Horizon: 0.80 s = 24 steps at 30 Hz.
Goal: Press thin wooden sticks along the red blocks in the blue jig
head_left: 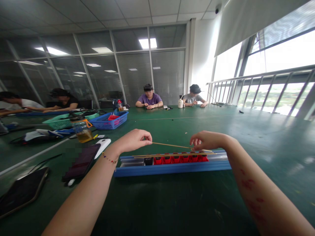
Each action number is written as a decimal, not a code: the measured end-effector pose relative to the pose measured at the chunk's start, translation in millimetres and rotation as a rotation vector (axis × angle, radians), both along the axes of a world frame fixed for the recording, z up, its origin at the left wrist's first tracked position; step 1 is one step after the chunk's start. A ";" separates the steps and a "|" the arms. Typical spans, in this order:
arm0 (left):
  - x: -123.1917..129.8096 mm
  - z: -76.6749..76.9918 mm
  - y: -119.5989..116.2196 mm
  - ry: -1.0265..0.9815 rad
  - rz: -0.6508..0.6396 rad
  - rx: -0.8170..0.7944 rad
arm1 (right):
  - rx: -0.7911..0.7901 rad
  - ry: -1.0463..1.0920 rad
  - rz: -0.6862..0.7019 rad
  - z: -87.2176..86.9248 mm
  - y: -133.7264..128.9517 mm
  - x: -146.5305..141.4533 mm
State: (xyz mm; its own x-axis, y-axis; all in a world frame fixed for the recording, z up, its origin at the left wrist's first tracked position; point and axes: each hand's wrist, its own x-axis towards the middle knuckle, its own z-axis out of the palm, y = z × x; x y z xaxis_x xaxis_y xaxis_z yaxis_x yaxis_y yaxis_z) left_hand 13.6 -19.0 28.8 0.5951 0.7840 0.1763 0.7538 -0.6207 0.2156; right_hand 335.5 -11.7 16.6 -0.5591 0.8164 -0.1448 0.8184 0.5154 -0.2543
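Observation:
My left hand (139,139) pinches one end of a thin wooden stick (169,144), which slants down to the right. The stick's other end reaches my right hand (203,140), whose fingers are curled around that end, partly hidden. Under both hands lies a long blue tray (172,169) with a silvery inside. Several red blocks with dark tops (175,159) sit in a row in its middle and right part, with a black block (148,161) at their left. More thin sticks (159,155) rest lengthwise across the tray, above the blocks.
On the left lie a dark phone (24,188), another phone (82,160), a white device (102,146) and a jar of amber liquid (83,131). Farther back are a blue basket (109,123) and a green basket (57,122). Several people sit around the green table (157,203).

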 end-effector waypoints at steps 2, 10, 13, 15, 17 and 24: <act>-3.4 2.8 1.4 -0.018 0.051 0.105 | 0.065 0.024 -0.005 0.4 0.1 2.4; -18.5 -21.8 39.7 0.083 0.205 0.177 | 0.442 0.039 -0.076 6.2 -4.5 3.8; -18.0 -43.1 54.1 0.130 0.238 0.123 | 0.211 0.032 0.033 7.2 -5.8 -1.1; -17.1 -57.6 61.4 0.139 0.242 0.090 | 0.095 0.029 0.080 4.9 -5.3 -5.0; -16.7 -70.9 67.7 0.148 0.238 0.070 | 0.065 0.017 0.102 1.2 -4.1 -9.0; -21.6 -100.0 85.1 0.113 0.181 -0.004 | 0.019 -0.031 0.165 -7.5 -2.7 -19.0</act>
State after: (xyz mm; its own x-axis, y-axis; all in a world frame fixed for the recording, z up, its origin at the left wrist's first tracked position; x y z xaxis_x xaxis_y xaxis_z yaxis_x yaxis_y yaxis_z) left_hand -8.1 66.1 -71.2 0.4602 0.8807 0.1127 0.8726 -0.4720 0.1253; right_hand 316.5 -14.4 9.1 -0.6815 0.7164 -0.1494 0.7294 0.6481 -0.2189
